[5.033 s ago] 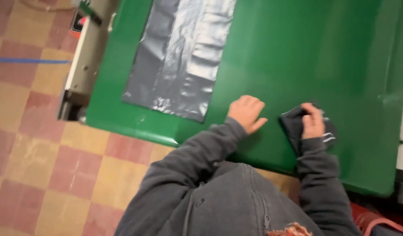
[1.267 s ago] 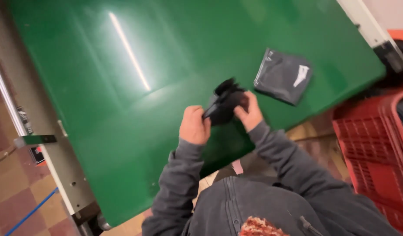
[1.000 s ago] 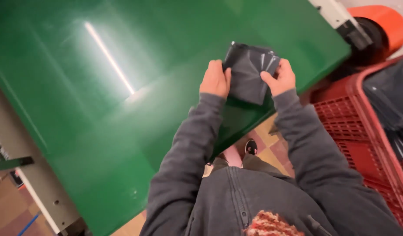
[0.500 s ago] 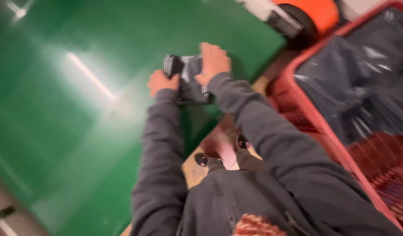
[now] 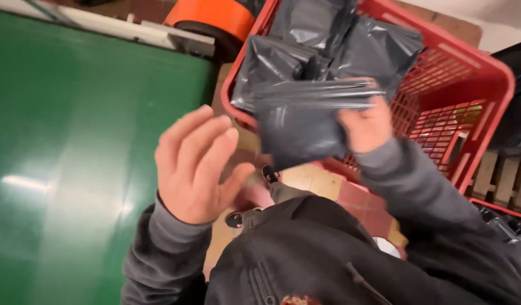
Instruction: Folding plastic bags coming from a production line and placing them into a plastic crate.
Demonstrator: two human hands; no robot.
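My right hand (image 5: 367, 127) grips a flat dark grey plastic packet (image 5: 301, 120) and holds it over the near rim of a red plastic crate (image 5: 480, 85). Inside the crate lie several similar dark grey packets (image 5: 334, 42). My left hand (image 5: 195, 166) hovers in front of my chest, fingers apart and holding nothing, just left of the packet. It is over the gap between the green table (image 5: 74, 152) and the crate.
An orange rounded thing (image 5: 207, 14) sits beyond the table's pale far end rail (image 5: 130, 33). Tiled floor (image 5: 351, 195) and my shoes (image 5: 270, 172) show between table and crate. Wooden slats (image 5: 506, 181) stand right of the crate.
Both hands lifted the grey packet off the green table and swung it right to the red crate. My left hand has let go; only the right hand still holds it.
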